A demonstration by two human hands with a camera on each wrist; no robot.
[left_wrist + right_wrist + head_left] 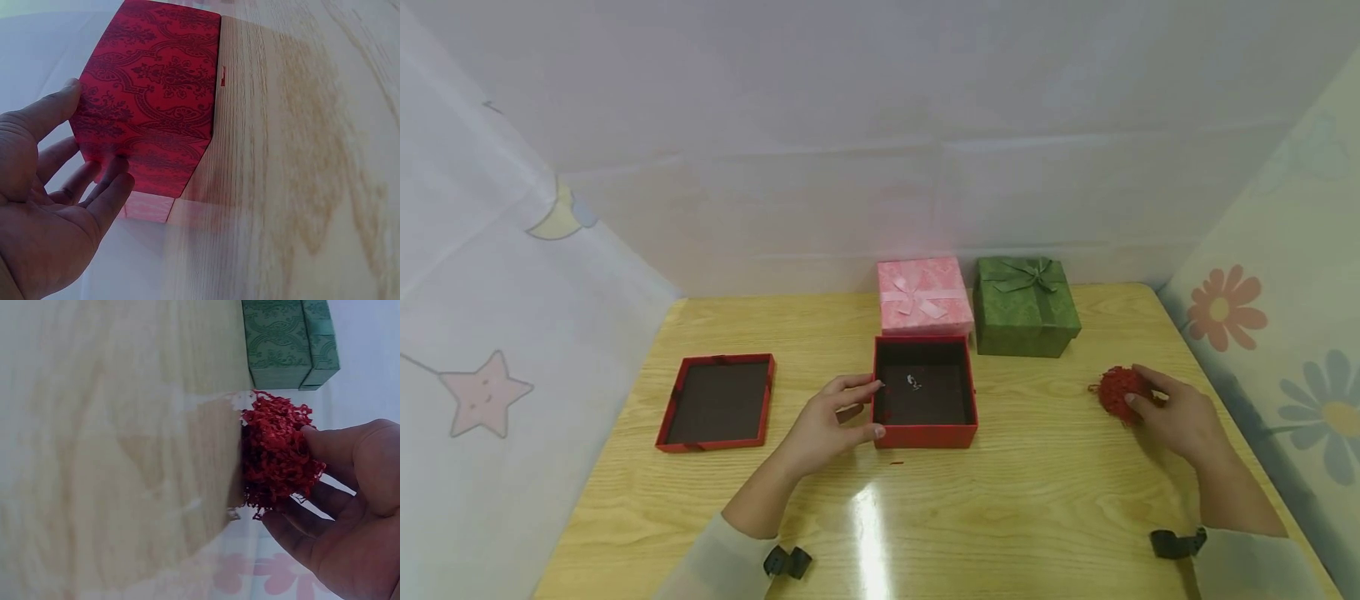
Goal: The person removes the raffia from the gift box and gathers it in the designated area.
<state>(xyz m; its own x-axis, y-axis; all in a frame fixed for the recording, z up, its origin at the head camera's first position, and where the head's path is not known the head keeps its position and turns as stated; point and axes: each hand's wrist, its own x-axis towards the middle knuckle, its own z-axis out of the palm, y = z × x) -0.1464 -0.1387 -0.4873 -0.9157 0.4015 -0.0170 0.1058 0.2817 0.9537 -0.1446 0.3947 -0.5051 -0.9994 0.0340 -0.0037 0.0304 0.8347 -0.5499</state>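
An uncovered red gift box with a dark inside stands mid-table. A few red and white scraps lie in it. My left hand touches the box's left side with thumb and fingertips, the fingers fairly straight; the left wrist view shows the dark damask pattern on the red wall. Over at the right of the table, my right hand holds a clump of red shredded paper between thumb and fingers. In the right wrist view the crinkled red paper sits at the table surface.
The red lid lies inside up at the left. Behind the red box stand a pink gift box with a bow and a green gift box with a ribbon. A red scrap lies in front. Pale cloth walls surround the table.
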